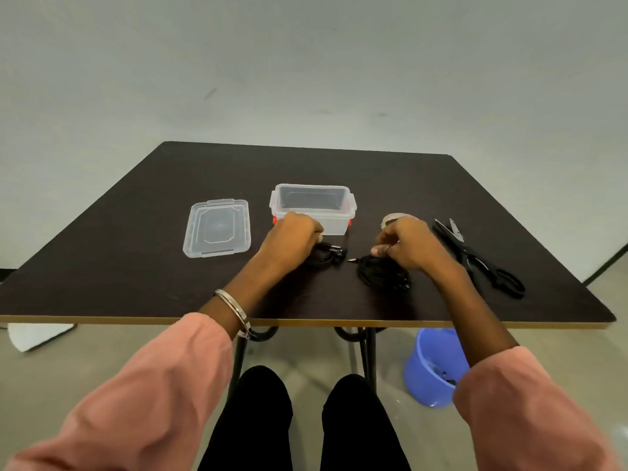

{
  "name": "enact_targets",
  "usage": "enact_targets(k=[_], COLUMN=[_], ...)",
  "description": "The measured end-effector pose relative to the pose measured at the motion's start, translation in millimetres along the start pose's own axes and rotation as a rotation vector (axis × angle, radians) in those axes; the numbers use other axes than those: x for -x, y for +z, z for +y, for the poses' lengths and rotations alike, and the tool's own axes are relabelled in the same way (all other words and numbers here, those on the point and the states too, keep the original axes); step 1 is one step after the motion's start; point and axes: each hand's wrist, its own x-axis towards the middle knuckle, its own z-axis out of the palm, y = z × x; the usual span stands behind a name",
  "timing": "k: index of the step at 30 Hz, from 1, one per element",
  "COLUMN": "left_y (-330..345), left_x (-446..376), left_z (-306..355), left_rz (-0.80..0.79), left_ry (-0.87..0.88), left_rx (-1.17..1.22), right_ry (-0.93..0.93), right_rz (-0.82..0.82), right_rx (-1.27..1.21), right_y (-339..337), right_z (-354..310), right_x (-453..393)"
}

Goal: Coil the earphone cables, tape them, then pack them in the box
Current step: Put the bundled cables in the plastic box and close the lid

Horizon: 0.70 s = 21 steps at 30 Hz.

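Both hands grasp earphone bundles on the worktop (136,232): left hand (294,237) fingers curl on one cable (328,256), right hand (406,244) pinches the other (380,275). The box (312,207) sits at twelve o'clock, nearer the left hand.

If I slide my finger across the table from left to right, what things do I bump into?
Lid → box → left hand → right hand → scissors.
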Motion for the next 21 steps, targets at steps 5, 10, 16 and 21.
enact_targets(k=[5,10,16,21], left_y=[6,-2,-45,-83], left_x=[-8,-4,-4,-14], left_z=[5,2,-9,-24], left_rz=[-0.125,-0.058,0.089,0.316], left_ry=[-0.006,-0.111,-0.236,-0.316], left_rx=[-0.186,-0.122,0.210,0.346], right_ry=[-0.010,-0.050,-0.131,-0.160], right_rz=[-0.039,0.013,0.170,0.337], right_rx=[0.025,-0.076,-0.289,-0.435], right_y=[9,2,-29,-49], right_z=[8,4,-11,-37], right_x=[5,6,0,-33])
